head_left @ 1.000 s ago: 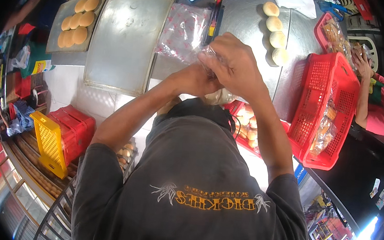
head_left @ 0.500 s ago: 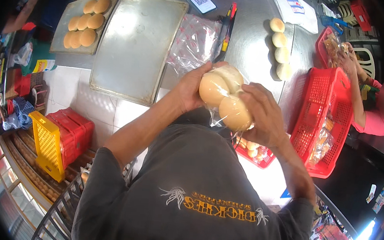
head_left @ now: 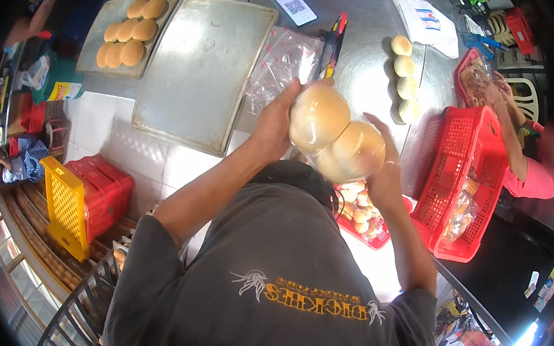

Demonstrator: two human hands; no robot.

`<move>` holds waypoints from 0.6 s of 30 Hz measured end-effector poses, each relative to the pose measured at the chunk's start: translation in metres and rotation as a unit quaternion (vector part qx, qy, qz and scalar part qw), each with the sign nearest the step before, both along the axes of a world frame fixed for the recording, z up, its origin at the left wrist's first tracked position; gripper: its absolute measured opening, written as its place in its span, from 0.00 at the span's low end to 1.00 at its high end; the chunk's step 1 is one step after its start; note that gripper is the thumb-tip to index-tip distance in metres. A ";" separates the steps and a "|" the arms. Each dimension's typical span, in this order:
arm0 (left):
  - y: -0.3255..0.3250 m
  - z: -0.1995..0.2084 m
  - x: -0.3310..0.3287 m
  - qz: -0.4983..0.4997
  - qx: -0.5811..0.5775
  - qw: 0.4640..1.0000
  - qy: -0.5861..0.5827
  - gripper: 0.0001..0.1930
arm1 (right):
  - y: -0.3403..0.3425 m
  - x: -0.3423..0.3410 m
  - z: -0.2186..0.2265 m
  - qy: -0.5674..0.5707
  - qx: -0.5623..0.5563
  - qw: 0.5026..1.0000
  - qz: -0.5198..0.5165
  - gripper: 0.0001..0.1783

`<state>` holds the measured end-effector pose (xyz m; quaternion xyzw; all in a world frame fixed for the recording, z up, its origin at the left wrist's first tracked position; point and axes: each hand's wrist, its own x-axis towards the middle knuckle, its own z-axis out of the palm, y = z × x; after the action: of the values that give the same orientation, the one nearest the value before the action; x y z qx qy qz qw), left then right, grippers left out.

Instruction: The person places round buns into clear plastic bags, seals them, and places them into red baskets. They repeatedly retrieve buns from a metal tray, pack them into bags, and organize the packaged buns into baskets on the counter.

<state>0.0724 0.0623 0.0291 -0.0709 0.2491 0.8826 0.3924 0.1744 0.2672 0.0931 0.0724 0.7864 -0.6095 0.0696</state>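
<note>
Close in front of my chest, a clear plastic bag of round golden buns (head_left: 336, 139) is held up between both hands. My left hand (head_left: 273, 124) grips its left side, with the thumb showing along the edge. On the right side, my right hand (head_left: 386, 172) is closed around the bag, some fingers hidden behind it. At least two large buns show through the shiny film. Beyond the bag, a row of several paler buns (head_left: 406, 87) lies on the steel table (head_left: 365, 69). A bare metal baking tray (head_left: 197, 74) rests to the left, beside clear printed plastic wrappers (head_left: 286, 58).
Trays of golden buns (head_left: 128, 31) stand far left; a phone (head_left: 293, 6) and a cutter (head_left: 334, 43) lie beyond my hands. A red crate (head_left: 444, 181) with bagged bread borders my right, near a seated person (head_left: 534, 169). Another red basket of bread (head_left: 360, 213) sits below the bag.
The bag of buns has risen and tipped, so its larger buns face up. My right hand has slid lower along its right side; the left stays gripping.
</note>
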 end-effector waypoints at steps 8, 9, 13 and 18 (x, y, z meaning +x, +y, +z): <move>0.009 0.016 0.006 0.019 -0.090 0.989 -0.117 0.30 | 0.021 -0.008 0.006 0.313 0.392 0.822 0.270 0.61; 0.010 0.014 0.008 0.010 -0.083 0.991 -0.108 0.30 | 0.017 -0.010 -0.004 0.303 0.339 0.862 0.225 0.45; -0.017 0.000 -0.015 -0.056 0.006 0.997 0.044 0.29 | 0.010 0.009 -0.046 -0.034 0.068 0.992 0.103 0.26; -0.026 0.007 -0.046 -0.389 -0.064 0.912 0.114 0.30 | 0.019 -0.024 0.007 0.213 0.237 0.932 0.171 0.15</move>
<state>0.0260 0.0365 0.0363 0.1083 0.3559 0.6444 0.6681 0.1509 0.2860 0.0998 -0.1800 0.9047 -0.3858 -0.0157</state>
